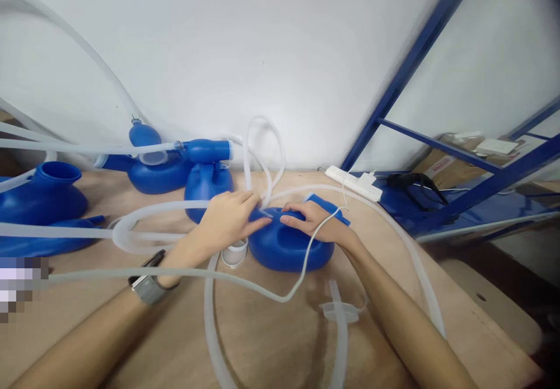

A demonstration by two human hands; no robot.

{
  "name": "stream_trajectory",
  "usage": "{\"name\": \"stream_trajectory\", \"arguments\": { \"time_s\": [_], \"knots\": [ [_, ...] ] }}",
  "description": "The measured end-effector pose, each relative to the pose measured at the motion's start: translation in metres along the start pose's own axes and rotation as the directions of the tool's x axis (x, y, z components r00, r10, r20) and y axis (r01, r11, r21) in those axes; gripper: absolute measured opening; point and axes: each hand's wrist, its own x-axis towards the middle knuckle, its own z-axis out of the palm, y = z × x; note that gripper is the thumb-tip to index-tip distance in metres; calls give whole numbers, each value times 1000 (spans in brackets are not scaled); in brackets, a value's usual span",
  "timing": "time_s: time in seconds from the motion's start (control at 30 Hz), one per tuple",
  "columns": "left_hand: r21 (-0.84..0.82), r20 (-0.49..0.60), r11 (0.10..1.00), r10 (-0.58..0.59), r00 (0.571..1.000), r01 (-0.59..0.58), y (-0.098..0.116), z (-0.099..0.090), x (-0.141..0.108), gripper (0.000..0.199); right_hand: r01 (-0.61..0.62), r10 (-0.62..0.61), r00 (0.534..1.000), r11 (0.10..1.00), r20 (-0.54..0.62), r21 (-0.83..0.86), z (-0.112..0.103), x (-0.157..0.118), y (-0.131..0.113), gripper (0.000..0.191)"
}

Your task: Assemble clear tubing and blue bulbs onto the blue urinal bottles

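Observation:
In the middle of the table, a squat blue plastic bottle (291,255) lies between my two hands. My left hand (231,217) grips its left end, thumb stretched along the top and fingers curling round the far side, partly hidden. From the right, my right hand (312,221) holds the bottle's top, thumb and fingertips closed on it. Beside the bottle's left side sits a white cap ring (234,253). Nearer me, a clear tube (339,348) passes through a translucent lid (340,312). Behind my right hand shows a blue neck piece (326,205).
Several more blue bottles with clear hoses stand at the left, including an uncapped one (56,188). A white power strip (354,184) lies at the back right. A pale cord (280,297) crosses in front of my hands. Blue metal framing (406,56) rises at the right.

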Motion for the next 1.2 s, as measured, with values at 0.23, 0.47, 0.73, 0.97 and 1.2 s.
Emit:
{"name": "stream_trajectory", "arguments": {
  "time_s": [0.23, 0.47, 0.73, 0.97, 1.2],
  "knots": [
    [40, -244, 904, 421, 873, -425, -29, 17, -2, 43, -10, 10, 1000, 1000, 24, 17, -1, 0, -3, 42],
    [170, -307, 815, 578, 756, -554, -31, 12, 4, 34, 83, -83, 996, 996, -13, -25, 1, -5, 4, 46],
    [-104, -508, 911, 295, 809, -398, -17, 30, -7, 19, 330, -340, 940, 891, 22, -312, 5, -6, 12, 47],
    [-131, -522, 917, 258, 813, -376, -15, 30, -7, 18, 381, -423, 906, 809, 6, -447, 8, -7, 13, 46],
    [-226, -458, 941, 125, 880, -251, -4, 26, -8, 15, 352, -386, 922, 809, 27, -470, 7, -8, 12, 43]
  ]
}}
